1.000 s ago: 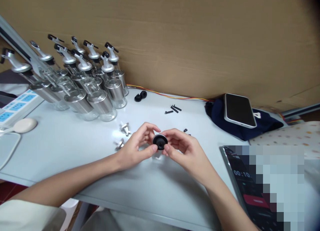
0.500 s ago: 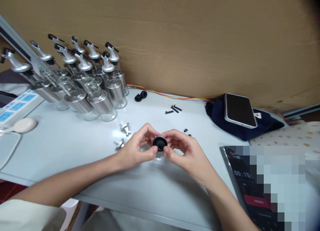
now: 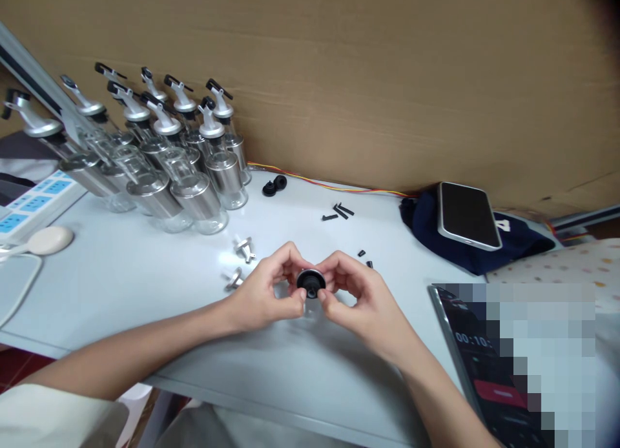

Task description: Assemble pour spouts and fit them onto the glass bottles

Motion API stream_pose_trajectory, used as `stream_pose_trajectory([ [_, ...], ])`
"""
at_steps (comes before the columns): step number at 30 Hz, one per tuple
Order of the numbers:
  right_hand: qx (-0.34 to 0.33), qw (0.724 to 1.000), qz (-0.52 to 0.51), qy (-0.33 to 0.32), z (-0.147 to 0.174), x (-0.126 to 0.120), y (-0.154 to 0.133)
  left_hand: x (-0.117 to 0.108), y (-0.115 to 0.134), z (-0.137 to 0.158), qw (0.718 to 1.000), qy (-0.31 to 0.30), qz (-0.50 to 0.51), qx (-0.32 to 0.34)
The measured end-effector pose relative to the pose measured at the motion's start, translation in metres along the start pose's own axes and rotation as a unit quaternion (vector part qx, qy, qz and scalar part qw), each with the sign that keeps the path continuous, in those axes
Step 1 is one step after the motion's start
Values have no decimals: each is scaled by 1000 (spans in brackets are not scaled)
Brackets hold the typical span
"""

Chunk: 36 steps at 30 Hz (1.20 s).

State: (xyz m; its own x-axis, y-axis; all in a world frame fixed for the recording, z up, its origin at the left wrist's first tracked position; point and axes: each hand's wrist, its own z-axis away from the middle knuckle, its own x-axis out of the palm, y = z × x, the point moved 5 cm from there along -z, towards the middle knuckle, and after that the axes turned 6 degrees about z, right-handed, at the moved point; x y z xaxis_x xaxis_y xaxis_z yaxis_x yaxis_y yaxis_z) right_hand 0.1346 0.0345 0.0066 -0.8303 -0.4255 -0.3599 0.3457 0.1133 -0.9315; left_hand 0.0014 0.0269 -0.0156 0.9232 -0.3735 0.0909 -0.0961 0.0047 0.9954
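Between my two hands is a bottle pourer top (image 3: pixel 311 284), its black rubber stopper facing me inside a silver rim. My left hand (image 3: pixel 274 285) pinches its left side with thumb and fingers. On the right side, my right hand (image 3: pixel 351 290) grips it the same way. Fingers and stopper hide most of the spout behind. Left of my left hand lie two silver pourer spouts (image 3: pixel 245 248) on the table. Small black pieces (image 3: pixel 361 253) lie just beyond my right hand, and several thin black levers (image 3: pixel 341 210) farther back.
Several glass bottles with steel bands (image 3: pixel 198 199), many topped with pourers, crowd the back left. Two black stoppers (image 3: pixel 269 188) lie beside them. A power strip (image 3: pixel 36 203) is far left. At right are a phone-like device (image 3: pixel 469 215) on dark cloth and a screen with a timer (image 3: pixel 472 338).
Both hands keep hold of the pourer top, which has tilted slightly and sits a touch lower. The whole view has shifted a little; nothing else has moved.
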Motion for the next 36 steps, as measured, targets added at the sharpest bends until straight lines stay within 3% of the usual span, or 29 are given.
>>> stream_pose_trajectory([
  [11,8,1000,5,12,2,2,1,0,-1,0,1000,-4,-15,-11],
  [19,10,994,-102,24,0,2,8,-9,0,-2,998,11,-26,63],
  [28,17,993,-116,19,-2,2,12,-6,-2,-2,999,13,33,32],
  [36,14,996,-91,6,-2,0,11,-6,-4,-3,999,13,3,36],
])
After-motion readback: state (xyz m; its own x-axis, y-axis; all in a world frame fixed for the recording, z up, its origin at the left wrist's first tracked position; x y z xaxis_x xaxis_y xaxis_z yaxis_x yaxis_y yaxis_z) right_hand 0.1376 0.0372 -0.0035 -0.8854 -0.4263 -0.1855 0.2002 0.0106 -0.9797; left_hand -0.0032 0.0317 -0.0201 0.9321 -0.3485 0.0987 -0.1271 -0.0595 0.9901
